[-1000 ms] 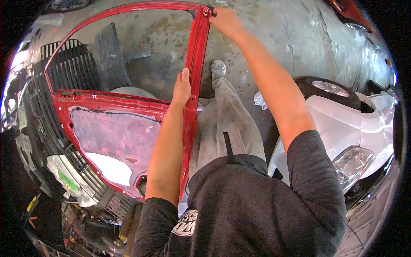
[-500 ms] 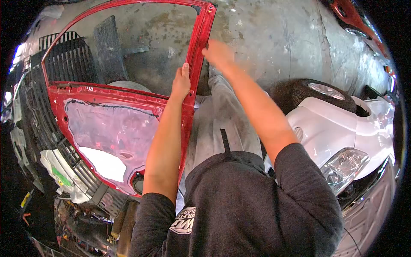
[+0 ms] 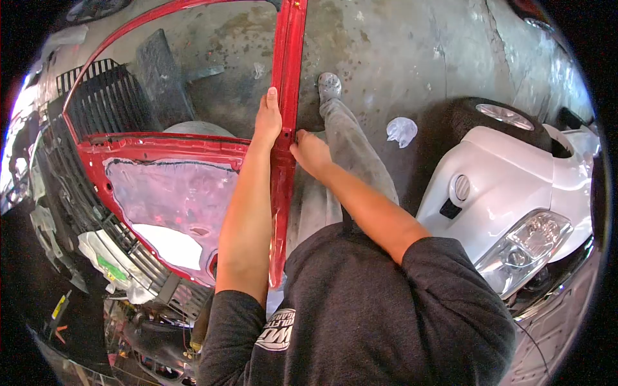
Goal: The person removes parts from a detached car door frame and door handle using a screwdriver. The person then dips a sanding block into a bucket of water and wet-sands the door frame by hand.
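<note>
A red car door (image 3: 283,174) stands upright in front of me on the left, its window opening bare of glass and a pinkish film over its inner panel. My left hand (image 3: 269,121) grips the frame beside the window opening, thumb up and fingers wrapped round it. Lower down, on the door's right edge, my right hand (image 3: 311,154) presses with its fingers closed together. Whatever may lie under those fingertips is hidden from me.
A white front bumper (image 3: 496,161) with a headlight (image 3: 531,241) lies at the right, near a wheel (image 3: 496,114). On the concrete floor is a pale crumpled piece (image 3: 402,132). Black grilles (image 3: 106,96) and other car parts crowd the left side.
My right hand has moved down along the door's edge. The upper door frame has shifted left in view, while my left hand keeps its grip. The pale piece on the floor has come into view.
</note>
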Demonstrator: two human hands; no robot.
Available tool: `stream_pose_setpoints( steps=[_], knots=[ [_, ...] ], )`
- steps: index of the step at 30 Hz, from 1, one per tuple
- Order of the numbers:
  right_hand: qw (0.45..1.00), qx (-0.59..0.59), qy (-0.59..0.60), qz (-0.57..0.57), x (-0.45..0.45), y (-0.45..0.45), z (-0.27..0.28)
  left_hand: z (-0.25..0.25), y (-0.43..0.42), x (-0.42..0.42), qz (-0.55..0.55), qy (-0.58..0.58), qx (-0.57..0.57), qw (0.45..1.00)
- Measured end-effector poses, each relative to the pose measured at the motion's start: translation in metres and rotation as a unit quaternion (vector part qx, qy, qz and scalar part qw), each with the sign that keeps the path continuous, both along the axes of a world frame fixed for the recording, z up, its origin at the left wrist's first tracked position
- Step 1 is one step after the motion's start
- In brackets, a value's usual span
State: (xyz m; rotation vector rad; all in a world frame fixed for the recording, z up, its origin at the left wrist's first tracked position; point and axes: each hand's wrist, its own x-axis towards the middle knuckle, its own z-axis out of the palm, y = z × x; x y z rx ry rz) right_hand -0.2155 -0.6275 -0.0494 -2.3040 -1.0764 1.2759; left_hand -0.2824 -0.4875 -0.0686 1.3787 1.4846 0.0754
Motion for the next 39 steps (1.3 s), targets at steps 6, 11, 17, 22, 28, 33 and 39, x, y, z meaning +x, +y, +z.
stream_pose_setpoints(
  steps=[6,11,17,22,28,33,39],
  knots=[
    [0.994,0.068,0.013,-0.082,0.054,0.036,0.012,0.023,0.0,0.003,0.01,-0.002,-0.024,1.0],
    [0.941,0.308,-0.095,-0.099,0.14,0.156,0.018,0.029,0.0,0.004,0.019,-0.015,-0.042,0.999],
    [0.974,0.144,-0.065,-0.16,0.15,0.184,0.034,0.021,0.0,0.001,0.004,0.006,-0.027,1.0],
    [0.99,-0.009,0.032,-0.137,0.074,0.095,0.011,0.021,0.001,0.001,-0.001,-0.003,-0.028,1.0],
    [0.999,-0.034,0.038,0.021,0.065,0.067,0.0,0.022,-0.003,0.0,0.014,-0.018,-0.019,1.0],
    [0.992,0.065,-0.079,0.079,0.155,0.168,0.053,0.025,-0.004,0.003,0.03,-0.026,-0.031,0.999],
    [0.983,0.127,-0.123,-0.04,0.194,0.217,0.096,0.027,-0.004,0.003,0.033,-0.042,-0.038,0.998]
  ],
)
